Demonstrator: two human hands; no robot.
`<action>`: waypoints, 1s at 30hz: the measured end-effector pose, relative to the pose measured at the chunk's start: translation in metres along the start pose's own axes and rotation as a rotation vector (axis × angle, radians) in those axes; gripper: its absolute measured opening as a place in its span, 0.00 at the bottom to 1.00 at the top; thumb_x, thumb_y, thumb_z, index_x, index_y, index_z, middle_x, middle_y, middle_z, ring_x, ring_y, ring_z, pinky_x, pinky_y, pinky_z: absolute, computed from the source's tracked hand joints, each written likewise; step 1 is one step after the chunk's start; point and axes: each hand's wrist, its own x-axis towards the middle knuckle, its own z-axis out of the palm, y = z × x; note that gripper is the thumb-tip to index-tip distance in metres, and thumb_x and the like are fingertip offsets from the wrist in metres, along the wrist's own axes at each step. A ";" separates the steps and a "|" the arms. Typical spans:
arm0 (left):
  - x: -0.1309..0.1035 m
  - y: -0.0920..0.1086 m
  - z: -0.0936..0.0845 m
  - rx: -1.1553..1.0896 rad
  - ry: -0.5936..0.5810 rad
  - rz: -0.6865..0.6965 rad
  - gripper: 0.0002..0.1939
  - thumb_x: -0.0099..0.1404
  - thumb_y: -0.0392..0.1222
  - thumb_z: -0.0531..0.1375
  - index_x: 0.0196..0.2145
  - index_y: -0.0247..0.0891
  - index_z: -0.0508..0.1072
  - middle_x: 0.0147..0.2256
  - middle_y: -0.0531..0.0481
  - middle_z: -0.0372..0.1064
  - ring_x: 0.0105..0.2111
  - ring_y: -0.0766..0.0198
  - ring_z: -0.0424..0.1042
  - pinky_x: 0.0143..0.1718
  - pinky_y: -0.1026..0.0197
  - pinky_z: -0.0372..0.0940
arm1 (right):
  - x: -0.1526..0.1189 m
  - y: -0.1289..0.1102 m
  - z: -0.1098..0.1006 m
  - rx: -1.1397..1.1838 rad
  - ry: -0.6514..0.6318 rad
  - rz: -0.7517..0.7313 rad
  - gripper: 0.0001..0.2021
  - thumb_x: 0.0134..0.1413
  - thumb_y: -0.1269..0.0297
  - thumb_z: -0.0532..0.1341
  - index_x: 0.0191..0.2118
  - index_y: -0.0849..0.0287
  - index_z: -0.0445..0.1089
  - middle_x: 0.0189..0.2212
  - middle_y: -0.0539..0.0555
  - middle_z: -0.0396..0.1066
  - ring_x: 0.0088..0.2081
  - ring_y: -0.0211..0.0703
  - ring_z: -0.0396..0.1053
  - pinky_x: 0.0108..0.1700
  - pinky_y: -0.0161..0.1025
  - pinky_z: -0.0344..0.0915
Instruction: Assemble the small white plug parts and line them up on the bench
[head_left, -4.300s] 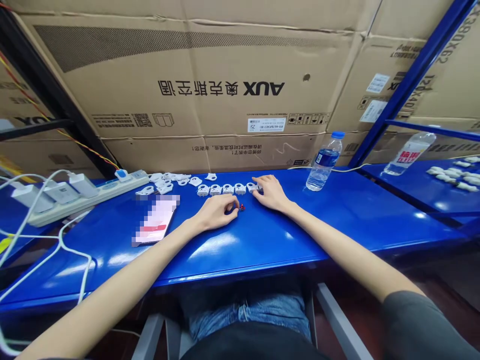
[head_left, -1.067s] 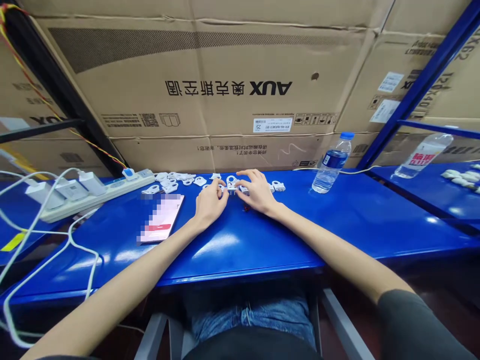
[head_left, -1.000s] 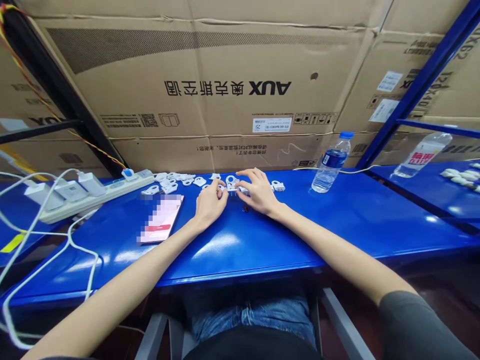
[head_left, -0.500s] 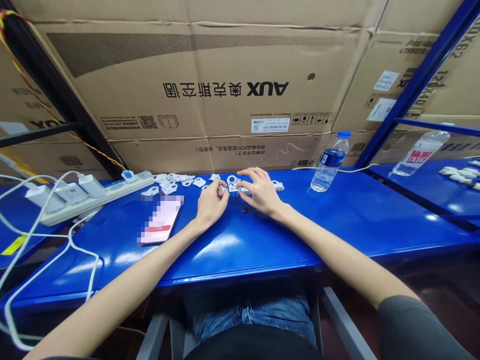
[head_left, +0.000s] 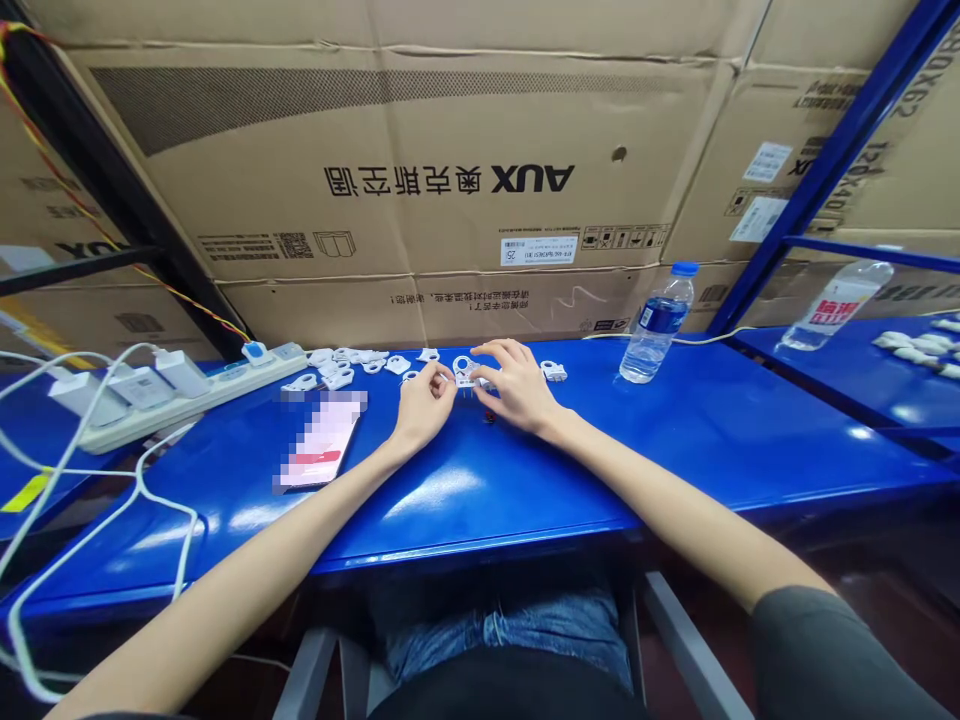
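A small white part with a ring point(head_left: 463, 368) stands between my hands near the back of the blue table. My left hand point(head_left: 426, 402) is closed in a pinch at its left side; what the fingertips hold is too small to name. Curved over its right side, my right hand point(head_left: 519, 385) has thumb and fingers around the part. Small dark red pieces point(head_left: 490, 415) lie just under the right hand. Another white part point(head_left: 553, 371) rests right of that hand. Several loose white parts point(head_left: 337, 377) are spread to the left of my left hand.
A phone point(head_left: 324, 440) lies on the blue table point(head_left: 480, 500) at left. Behind it are a power strip point(head_left: 217, 390) with chargers and white cables. A water bottle point(head_left: 657, 325) stands at right, another point(head_left: 838, 305) beyond the blue frame. Cardboard boxes point(head_left: 450, 110) form the back.
My right hand has shifted slightly left and its fingers are closer around the white part. The white piece to its right is now seen separately. The view has moved very slightly.
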 end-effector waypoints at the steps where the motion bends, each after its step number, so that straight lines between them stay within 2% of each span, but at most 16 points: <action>1: 0.000 0.000 0.000 -0.008 0.001 -0.005 0.03 0.61 0.38 0.57 0.33 0.40 0.71 0.24 0.55 0.66 0.26 0.64 0.67 0.32 0.62 0.62 | 0.000 0.000 0.000 0.002 -0.001 0.001 0.08 0.66 0.65 0.61 0.45 0.53 0.78 0.61 0.58 0.70 0.62 0.57 0.61 0.65 0.57 0.59; 14: 0.004 0.000 -0.001 -0.101 0.003 -0.083 0.05 0.60 0.41 0.57 0.28 0.39 0.70 0.23 0.56 0.65 0.25 0.66 0.63 0.31 0.62 0.59 | -0.001 -0.001 0.003 0.003 0.011 -0.001 0.09 0.67 0.63 0.61 0.45 0.54 0.79 0.61 0.57 0.71 0.62 0.57 0.61 0.64 0.57 0.59; 19: 0.004 0.005 -0.003 -0.106 -0.006 -0.048 0.05 0.60 0.41 0.57 0.29 0.39 0.71 0.24 0.56 0.66 0.26 0.66 0.64 0.33 0.61 0.60 | -0.002 0.003 0.008 -0.018 -0.024 0.022 0.08 0.66 0.63 0.62 0.44 0.55 0.79 0.61 0.58 0.71 0.62 0.58 0.61 0.63 0.57 0.59; 22: 0.000 0.008 -0.002 -0.055 -0.062 -0.001 0.04 0.59 0.40 0.57 0.29 0.39 0.71 0.23 0.56 0.66 0.26 0.65 0.65 0.33 0.62 0.60 | -0.002 0.009 0.014 -0.012 -0.040 0.051 0.08 0.66 0.63 0.62 0.45 0.55 0.79 0.61 0.58 0.71 0.61 0.58 0.61 0.62 0.56 0.60; 27: -0.009 0.011 0.003 0.087 -0.246 0.070 0.02 0.59 0.38 0.57 0.30 0.39 0.70 0.20 0.59 0.60 0.23 0.66 0.62 0.31 0.62 0.57 | -0.002 0.019 0.029 0.005 -0.061 0.082 0.09 0.66 0.63 0.63 0.46 0.56 0.79 0.61 0.59 0.71 0.61 0.59 0.61 0.61 0.56 0.60; 30: -0.013 0.011 0.004 0.172 -0.318 0.103 0.01 0.60 0.38 0.58 0.30 0.40 0.69 0.20 0.58 0.62 0.23 0.65 0.63 0.30 0.62 0.55 | -0.002 0.023 0.036 0.022 -0.082 0.091 0.09 0.66 0.63 0.62 0.46 0.56 0.80 0.61 0.59 0.71 0.60 0.59 0.61 0.60 0.57 0.61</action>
